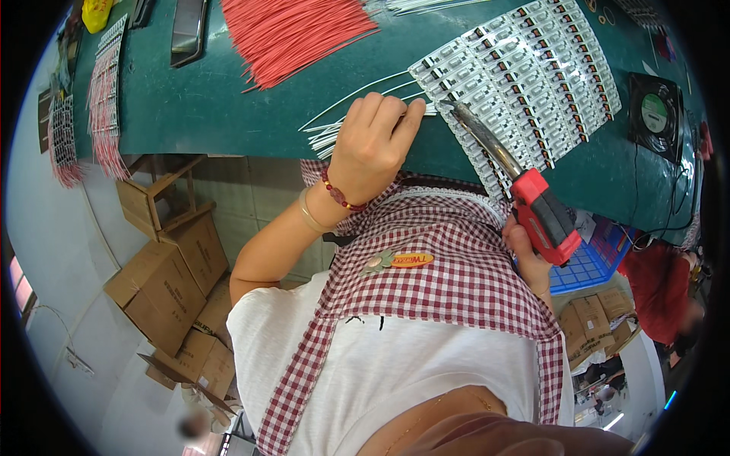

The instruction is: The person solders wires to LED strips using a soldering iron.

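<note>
My left hand (374,138) is closed, fingers curled together over a bundle of white wires (325,140) at the table's near edge. Wire ends stick out on both sides of it, reaching the panel on the right. That panel of small white circuit boards (525,72) has rows of dark and orange parts. My right hand (525,247) grips a red and black soldering gun (546,216), and the gun partly covers the fingers. Its long metal tip points up and left, over the panel's left edge, close to my left hand. Whether the tip touches a board I cannot tell.
Red wires (293,34) lie in a pile at the far middle of the green table (182,106). A phone (188,32) and wired panels (105,95) are on the left. At right stand a black fan (655,114) and a blue crate (582,267). Cardboard boxes (167,296) are stacked below left.
</note>
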### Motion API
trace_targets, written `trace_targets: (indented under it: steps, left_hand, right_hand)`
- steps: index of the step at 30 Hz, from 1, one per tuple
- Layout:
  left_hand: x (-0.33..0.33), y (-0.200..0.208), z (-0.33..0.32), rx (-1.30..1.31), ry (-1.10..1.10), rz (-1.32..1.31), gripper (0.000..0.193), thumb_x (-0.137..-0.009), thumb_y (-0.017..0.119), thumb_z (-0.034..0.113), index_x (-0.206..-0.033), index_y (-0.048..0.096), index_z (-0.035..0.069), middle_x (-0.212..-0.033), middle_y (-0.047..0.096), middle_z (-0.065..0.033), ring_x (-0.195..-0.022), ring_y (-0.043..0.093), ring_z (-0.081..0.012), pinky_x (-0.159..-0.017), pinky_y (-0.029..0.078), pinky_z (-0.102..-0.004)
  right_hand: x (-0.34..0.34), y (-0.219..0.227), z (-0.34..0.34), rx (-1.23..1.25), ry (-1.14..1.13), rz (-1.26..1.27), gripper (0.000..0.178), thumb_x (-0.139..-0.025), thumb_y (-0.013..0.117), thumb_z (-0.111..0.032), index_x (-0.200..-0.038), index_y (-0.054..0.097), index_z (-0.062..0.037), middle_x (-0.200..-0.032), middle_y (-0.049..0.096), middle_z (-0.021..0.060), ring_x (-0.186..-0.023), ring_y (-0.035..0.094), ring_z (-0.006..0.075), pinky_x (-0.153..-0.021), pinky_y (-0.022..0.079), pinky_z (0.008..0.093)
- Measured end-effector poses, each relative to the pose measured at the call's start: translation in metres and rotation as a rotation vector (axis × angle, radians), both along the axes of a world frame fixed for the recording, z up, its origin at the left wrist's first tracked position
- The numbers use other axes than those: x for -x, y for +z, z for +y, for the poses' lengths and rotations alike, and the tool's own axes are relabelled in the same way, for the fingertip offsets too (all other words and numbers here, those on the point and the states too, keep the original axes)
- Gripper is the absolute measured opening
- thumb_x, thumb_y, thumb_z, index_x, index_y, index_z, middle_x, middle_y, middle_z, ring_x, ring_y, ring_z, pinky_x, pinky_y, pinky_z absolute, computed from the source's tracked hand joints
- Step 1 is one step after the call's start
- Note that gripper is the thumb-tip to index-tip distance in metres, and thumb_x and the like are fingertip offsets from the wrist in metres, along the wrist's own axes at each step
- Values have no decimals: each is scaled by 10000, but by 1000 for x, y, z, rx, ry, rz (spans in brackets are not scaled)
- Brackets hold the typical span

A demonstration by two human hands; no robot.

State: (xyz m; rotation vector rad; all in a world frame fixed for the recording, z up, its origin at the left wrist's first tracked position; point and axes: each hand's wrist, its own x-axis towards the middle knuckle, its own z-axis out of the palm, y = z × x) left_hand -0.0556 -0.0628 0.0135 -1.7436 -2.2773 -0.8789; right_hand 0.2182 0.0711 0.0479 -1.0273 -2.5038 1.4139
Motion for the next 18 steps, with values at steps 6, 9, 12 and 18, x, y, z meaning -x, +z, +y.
trace_targets:
  steps: [6,9,12,18]
  left_hand:
    - [0,-2,0,-7,5,-5,331,-682,641,-36,-1010,682,-17,-800,545,-67,-699,509,-213,-621,441,-318]
    - [1,-6,0,-28,-26,32,294,-728,619,39,-1011,650,-38,-801,474,-70,-728,488,-209,-626,412,-317]
    - [2,-5,0,-25,-31,35,294,-726,621,41,-1008,650,-38,-800,472,-70,-727,487,-209,-626,412,-316]
    - [1,-6,-1,-16,-24,45,289,-728,621,47,-1004,651,-37,-805,476,-72,-728,488,-210,-629,413,-317]
  right_hand:
    - [12,-1,-2,3,10,-2,236,-706,713,-55,-939,679,-28,-841,643,113,-673,643,261,-599,508,334]
    - [13,0,-4,-20,-6,71,230,-696,707,-43,-924,680,-31,-840,640,118,-665,638,268,-592,503,334]
    - [7,4,-3,37,-51,74,207,-713,707,-46,-917,678,-23,-823,636,121,-660,633,273,-588,500,334]
    - [2,9,-1,132,-64,71,149,-820,684,-59,-957,670,-3,-845,656,108,-698,634,210,-649,500,311]
